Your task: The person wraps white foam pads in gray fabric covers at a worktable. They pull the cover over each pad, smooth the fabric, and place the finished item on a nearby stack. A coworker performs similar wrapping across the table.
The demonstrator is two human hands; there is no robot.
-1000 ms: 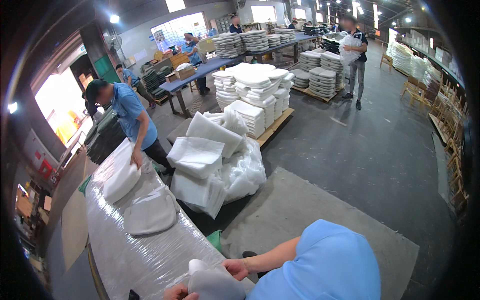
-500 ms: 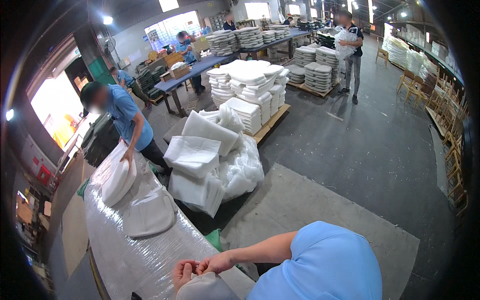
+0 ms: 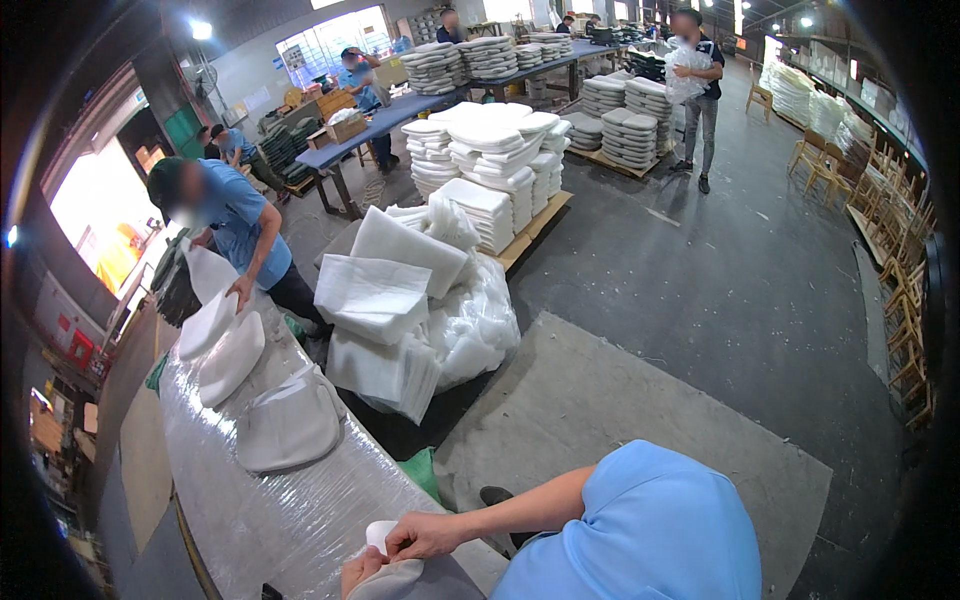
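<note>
At the near end of the plastic-wrapped table (image 3: 300, 530), a light grey cushion cover (image 3: 425, 582) lies against my body, partly cut off by the lower edge. The fingers of my left hand (image 3: 360, 570) are closed on its far rim. My right hand (image 3: 422, 535) pinches the same rim from the right, close to the left one. A white padded piece (image 3: 377, 533) shows just beyond my fingers; whether it is inside the cover I cannot tell. Farther up the table lies a pale cushion (image 3: 290, 425) with a loose flap on top.
Across the table's far end a co-worker (image 3: 235, 225) in a blue shirt handles white cushion pieces (image 3: 232, 360). Bags of white foam sheets (image 3: 380, 300) stand on the floor right of the table. Behind them are stacked white pads (image 3: 490, 150) on a pallet. Wooden chairs (image 3: 905, 300) line the right.
My hands have shifted on the cover's rim, and the white padded piece now shows beyond them. The co-worker has spread another white piece at the far end. The view has tilted slightly.
</note>
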